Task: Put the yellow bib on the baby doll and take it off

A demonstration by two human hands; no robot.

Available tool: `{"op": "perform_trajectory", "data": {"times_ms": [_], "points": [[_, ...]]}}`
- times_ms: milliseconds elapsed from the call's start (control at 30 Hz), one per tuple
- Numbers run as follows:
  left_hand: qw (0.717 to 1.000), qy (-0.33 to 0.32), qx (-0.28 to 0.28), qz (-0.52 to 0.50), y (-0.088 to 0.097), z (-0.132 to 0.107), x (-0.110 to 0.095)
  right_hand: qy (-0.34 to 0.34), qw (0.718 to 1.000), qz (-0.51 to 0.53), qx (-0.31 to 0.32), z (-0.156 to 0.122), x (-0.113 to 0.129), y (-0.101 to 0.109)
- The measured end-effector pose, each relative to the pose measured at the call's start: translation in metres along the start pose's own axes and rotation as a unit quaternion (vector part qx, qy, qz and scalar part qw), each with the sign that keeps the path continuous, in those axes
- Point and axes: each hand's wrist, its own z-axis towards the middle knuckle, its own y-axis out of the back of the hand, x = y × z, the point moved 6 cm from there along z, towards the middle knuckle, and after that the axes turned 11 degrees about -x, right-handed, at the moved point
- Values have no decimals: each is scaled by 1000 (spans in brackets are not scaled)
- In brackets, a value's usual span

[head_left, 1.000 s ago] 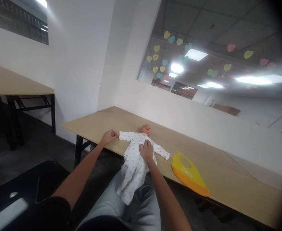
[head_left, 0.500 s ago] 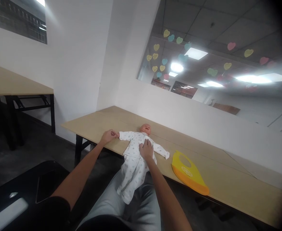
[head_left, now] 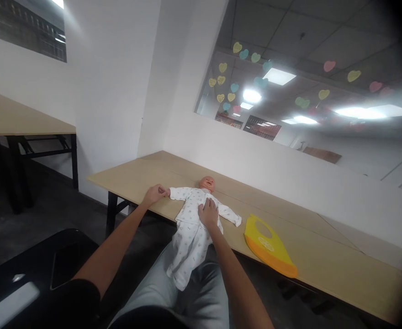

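Note:
A baby doll (head_left: pixel 190 201) in a white patterned top and trousers lies on its back, head and arms on the wooden table (head_left: pixel 135 176). Its legs hang over the front edge onto my lap. My left hand (head_left: pixel 156 194) is closed around the doll's small hand at the end of its outstretched arm. Across the doll's chest and belly rests my right hand (head_left: pixel 208 214), fingers laid out on the top. To the right of the doll's other arm, a yellow bib (head_left: pixel 267 240) with an orange catch pocket lies flat near the table edge.
Behind the table rises a white wall (head_left: pixel 187 132) with a window (head_left: pixel 290 91) carrying heart-shaped sticky notes. A second table (head_left: pixel 26 116) stands at the left. At lower left is a black surface (head_left: pixel 26 269) with a dark, phone-like flat thing (head_left: pixel 67 265) on it.

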Motion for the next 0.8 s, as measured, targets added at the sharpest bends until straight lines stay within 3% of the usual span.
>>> {"op": "perform_trajectory", "data": {"times_ms": [800], "points": [[1000, 0, 1, 29, -1, 0, 1, 4, 1000, -9, -4, 0, -1, -1]]}}
